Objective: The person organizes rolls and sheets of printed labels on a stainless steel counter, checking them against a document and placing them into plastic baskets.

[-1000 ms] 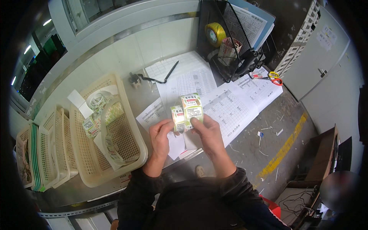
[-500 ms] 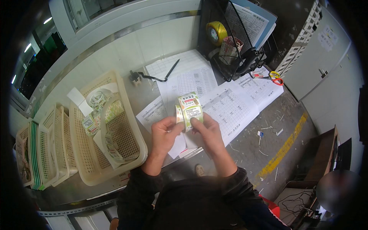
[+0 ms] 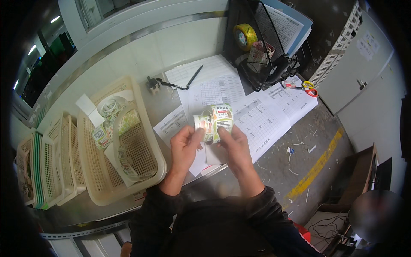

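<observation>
A loosely curled strip of printed labels [image 3: 221,115], white and green with dark print, is held between both hands above the sheets of paper [image 3: 259,122]. My left hand [image 3: 184,147] pinches its left end between thumb and fingers. On the other side, my right hand [image 3: 238,147] grips it, thumb pressed on the label face and fingers behind. To the left stands a cream plastic basket [image 3: 159,171] with an openwork base. Inside lie coiled label strips [image 3: 112,108] of similar look and a long curled strip of backing [image 3: 121,160].
A corded pen [image 3: 195,77] lies on the papers. Behind them, a black wire organizer [image 3: 267,79] holds yellow tape [image 3: 245,37] and a folder [image 3: 282,23]. Scissors [image 3: 309,89] rest at the table's right edge. More baskets [image 3: 55,162] stand at far left. Scraps litter the floor [image 3: 299,160].
The label strip has turned and spread between my hands, showing a wider loop with its left end facing up. My right hand has shifted slightly right; both hands keep their hold.
</observation>
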A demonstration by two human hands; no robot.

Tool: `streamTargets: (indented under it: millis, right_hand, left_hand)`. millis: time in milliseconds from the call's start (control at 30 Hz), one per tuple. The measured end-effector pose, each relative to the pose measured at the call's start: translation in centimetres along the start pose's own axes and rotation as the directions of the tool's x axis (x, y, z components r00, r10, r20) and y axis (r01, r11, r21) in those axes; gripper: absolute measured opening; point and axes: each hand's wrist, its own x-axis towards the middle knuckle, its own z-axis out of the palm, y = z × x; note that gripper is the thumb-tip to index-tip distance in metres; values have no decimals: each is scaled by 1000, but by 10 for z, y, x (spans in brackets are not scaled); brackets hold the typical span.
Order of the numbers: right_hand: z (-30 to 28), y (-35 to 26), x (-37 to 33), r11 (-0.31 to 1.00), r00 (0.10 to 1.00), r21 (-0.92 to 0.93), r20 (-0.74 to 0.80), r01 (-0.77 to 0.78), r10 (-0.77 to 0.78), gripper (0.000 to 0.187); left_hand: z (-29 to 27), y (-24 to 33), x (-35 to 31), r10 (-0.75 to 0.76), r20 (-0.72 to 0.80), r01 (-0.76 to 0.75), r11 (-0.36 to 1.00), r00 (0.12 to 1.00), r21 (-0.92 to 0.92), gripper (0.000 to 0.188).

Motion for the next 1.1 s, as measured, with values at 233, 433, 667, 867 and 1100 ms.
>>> streamTargets:
  millis: [233,433,667,867,1100]
  right_hand:
    - [-7,5,4,997,995,38,73,-65,62,29]
    - [-8,6,6,994,992,77,103,-74,66,30]
    - [-7,10,12,986,988,150,140,-79,58,25]
    - [-5,14,16,985,989,157,139,-68,46,22]
    - [-1,17,19,978,980,172,180,-120,88,36]
  left_hand:
    - [1,7,0,-37,-34,34,997,999,-71,22]
    - [-6,-2,-1,177,-158,-127,951,972,282,14]
    - [6,13,3,407,-213,-336,891,888,305,8]
    - [-1,3,-1,190,-211,-180,982,959,63,8]
    - [-4,3,-3,304,-251,-279,951,919,132,9]
